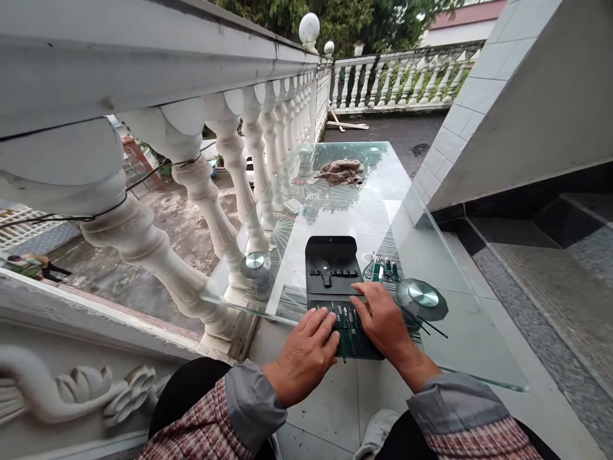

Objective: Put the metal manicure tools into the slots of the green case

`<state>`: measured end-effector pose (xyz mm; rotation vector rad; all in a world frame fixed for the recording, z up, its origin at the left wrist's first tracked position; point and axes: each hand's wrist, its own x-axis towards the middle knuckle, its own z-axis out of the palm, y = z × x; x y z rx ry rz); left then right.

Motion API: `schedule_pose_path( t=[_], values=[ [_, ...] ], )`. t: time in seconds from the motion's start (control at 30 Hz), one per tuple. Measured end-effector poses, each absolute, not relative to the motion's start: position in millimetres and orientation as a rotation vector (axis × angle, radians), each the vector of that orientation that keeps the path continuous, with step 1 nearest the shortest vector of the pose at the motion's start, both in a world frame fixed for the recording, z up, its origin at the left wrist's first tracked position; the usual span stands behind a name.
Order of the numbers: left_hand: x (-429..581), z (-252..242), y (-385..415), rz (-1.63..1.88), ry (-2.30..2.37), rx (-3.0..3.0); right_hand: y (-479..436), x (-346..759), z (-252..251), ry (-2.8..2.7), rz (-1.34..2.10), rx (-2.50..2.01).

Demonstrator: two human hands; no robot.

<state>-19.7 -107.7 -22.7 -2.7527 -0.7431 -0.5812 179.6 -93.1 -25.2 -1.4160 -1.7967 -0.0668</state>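
Observation:
A black manicure case (pixel 331 248) lies unfolded near the front edge of the glass table. Its upper flap has a row of elastic loops and a black pouch-like piece (pixel 326 273); several slim metal tools (pixel 353 322) sit side by side in the lower, dark green part. My left hand (pixel 309 351) is closed over the lower left side of the case, its fingertips on the tools there. At the right side my right hand (pixel 380 316) touches the case near the fold, thumb and index finger apart. Its other fingers are partly hidden.
Small metal tools (pixel 382 267) lie in a cluster right of the case. Round metal table supports (pixel 423 294) show through the glass table (pixel 460 313). A crumpled brown cloth (pixel 341 172) lies at the far end. White balusters (pixel 191 185) run along the left, stone steps (pixel 541 255) rise on the right.

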Motion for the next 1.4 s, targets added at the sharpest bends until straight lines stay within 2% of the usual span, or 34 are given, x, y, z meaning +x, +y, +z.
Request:
schedule_pose_path(
  t=[0.17, 0.33, 0.77, 1.0, 1.23, 1.4],
  values=[
    [-20.1, -24.9, -107.2, -0.675, -0.706, -2.706, -131.6, 183.2, -15.1, -2.113, -0.115, -1.126],
    [-18.8, -23.9, -108.6, -0.73, -0.673, -2.701, -144.8, 185.5, -29.6, -2.303, -0.143, -1.1],
    [-16.5, -21.5, -108.8, -0.793, -0.738, -2.724, -144.1, 175.4, -34.4, -2.199, -0.053, -1.219],
    [-19.3, -15.5, -107.5, -0.68, -0.832, -2.787, -149.7, 173.9, -29.5, -2.171, -0.081, -1.261],
    [-18.3, -25.0, -105.9, -0.697, -0.63, -2.663, -163.2, 173.4, -19.2, -2.163, -0.142, -1.239],
    [-16.1, -23.7, -105.3, -0.66, -0.575, -2.645, -156.8, 215.2, -13.0, -1.903, -0.174, -1.61]
  ],
)
